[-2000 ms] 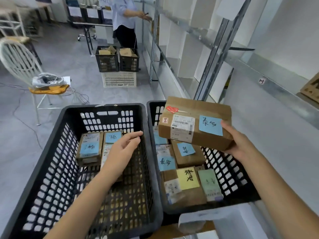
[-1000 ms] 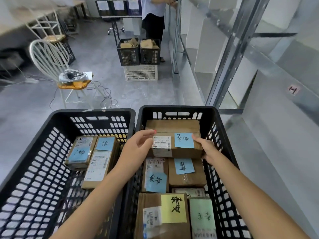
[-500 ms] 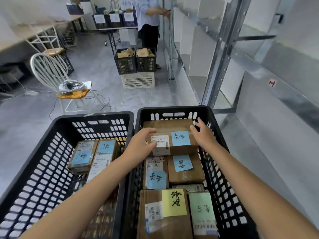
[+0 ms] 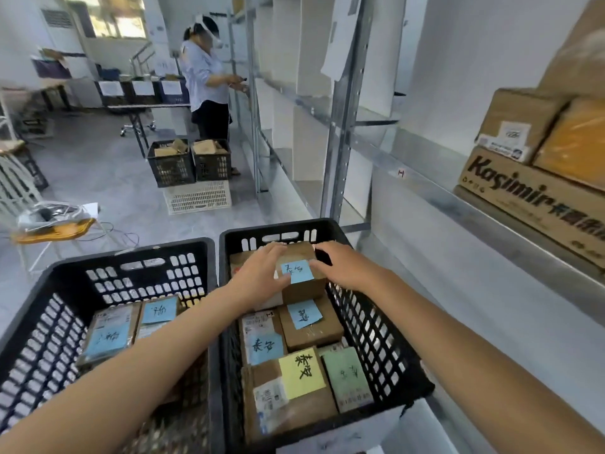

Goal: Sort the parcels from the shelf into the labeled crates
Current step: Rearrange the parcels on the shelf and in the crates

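Crates sit together, left crate (image 4: 131,253) beside right crate (image 4: 376,339). The brown parcel (image 4: 304,290) lies at the right one's far end. Left hand (image 4: 262,276) and right hand (image 4: 347,267) lie flat on it, probably pushing it snug. Its blue note (image 4: 297,271) faces up.

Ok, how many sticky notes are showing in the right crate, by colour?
blue notes: 3
yellow note: 1
green note: 1
Total in the right crate: 5
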A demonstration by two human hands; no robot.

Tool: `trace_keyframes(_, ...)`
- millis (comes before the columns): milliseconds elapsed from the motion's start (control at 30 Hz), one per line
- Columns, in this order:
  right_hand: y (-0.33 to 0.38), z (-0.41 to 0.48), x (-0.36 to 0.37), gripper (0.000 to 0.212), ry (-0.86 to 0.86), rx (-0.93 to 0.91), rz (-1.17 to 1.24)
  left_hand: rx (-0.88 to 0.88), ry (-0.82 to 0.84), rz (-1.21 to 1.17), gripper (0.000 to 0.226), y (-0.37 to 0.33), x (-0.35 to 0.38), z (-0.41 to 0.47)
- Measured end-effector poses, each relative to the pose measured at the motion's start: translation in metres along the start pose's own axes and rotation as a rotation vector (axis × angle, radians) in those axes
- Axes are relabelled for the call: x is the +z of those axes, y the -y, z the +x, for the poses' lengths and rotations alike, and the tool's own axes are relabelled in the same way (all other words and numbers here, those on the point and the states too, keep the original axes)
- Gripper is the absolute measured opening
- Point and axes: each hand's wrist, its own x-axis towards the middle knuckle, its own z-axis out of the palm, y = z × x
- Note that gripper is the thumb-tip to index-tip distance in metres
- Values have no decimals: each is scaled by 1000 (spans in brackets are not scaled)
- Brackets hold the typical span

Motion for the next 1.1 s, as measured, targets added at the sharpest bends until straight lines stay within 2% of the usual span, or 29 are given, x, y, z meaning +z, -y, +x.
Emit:
trace_keyframes(267, 12, -66, -33, 61, -108, 107, -108, 171, 0, -25, 61, -20, -28, -20)
trace_keyframes(400, 33, -103, -41, 51, -183, 166, -103, 260, 9, -47, 62, -31, -40, -30)
trace_keyframes(600, 52, -174, -33, 54, -272, 344, -76, 393, 2, -119, 61, -61, -44, -61)
trace_keyframes(800, 62, -272, 0, 61, -353, 560, 17, 561, 160, -133, 61, -98, -4, -118)
trace_keyframes(1100, 95, -432, -10, 60, -531, 806, -118, 886, 278, -293, 58, -196, 18, -201)
